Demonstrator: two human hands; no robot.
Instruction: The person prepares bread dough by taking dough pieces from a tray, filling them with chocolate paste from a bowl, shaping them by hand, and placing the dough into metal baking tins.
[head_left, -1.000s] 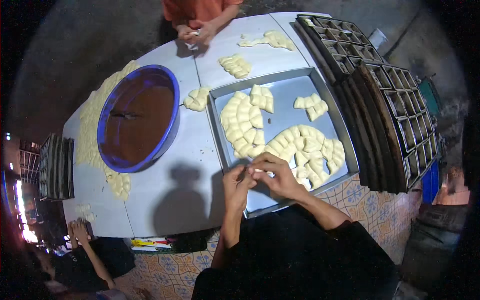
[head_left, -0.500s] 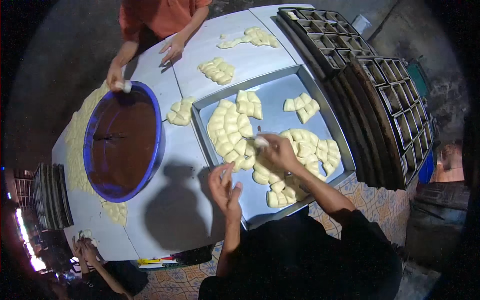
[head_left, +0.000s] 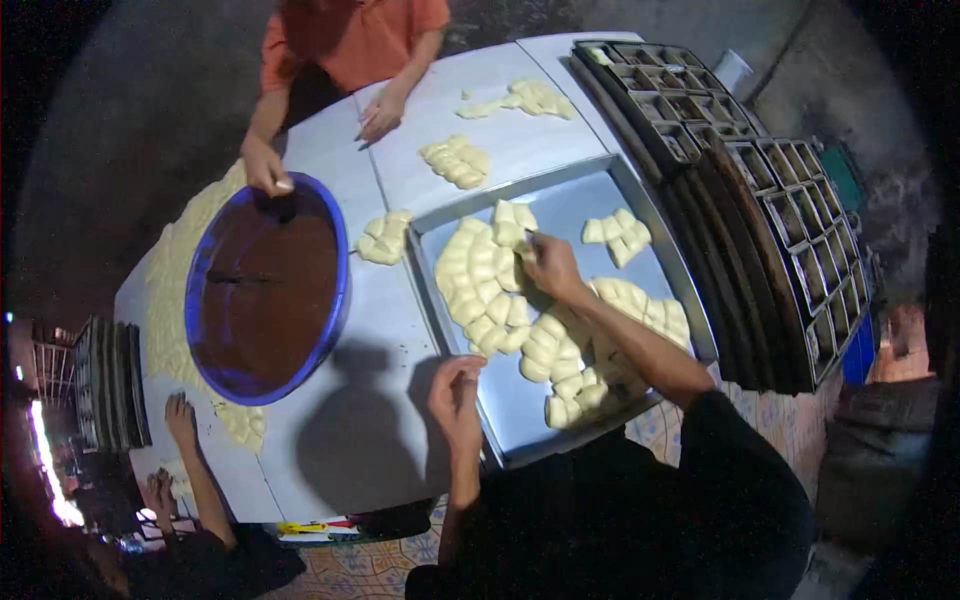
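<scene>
My right hand (head_left: 548, 262) reaches into the metal tray (head_left: 632, 175), its fingers closed on a pale dough piece at the edge of the clustered dough pieces (head_left: 470, 270). My left hand (head_left: 455, 405) is at the tray's near left rim, fingers loosely bent, with nothing visible in them. A separate small dough cluster (head_left: 620, 235) lies in the tray's upper right. To the left, a blue basin (head_left: 335, 300) holds brown, powder-like material with a dark implement lying in it.
Dough sheets (head_left: 165, 300) and loose dough portions (head_left: 455, 160) lie on the white table (head_left: 305, 470). Stacked compartmented pans (head_left: 800, 220) stand right, more pans (head_left: 110, 380) left. An orange-shirted person (head_left: 355, 30) reaches to the basin rim. Another person's hands (head_left: 182, 420) are at the lower left.
My right hand has moved up to the upper part of the dough cluster. My left hand has drawn down to the rim. The orange-shirted person's hand has gone to the basin.
</scene>
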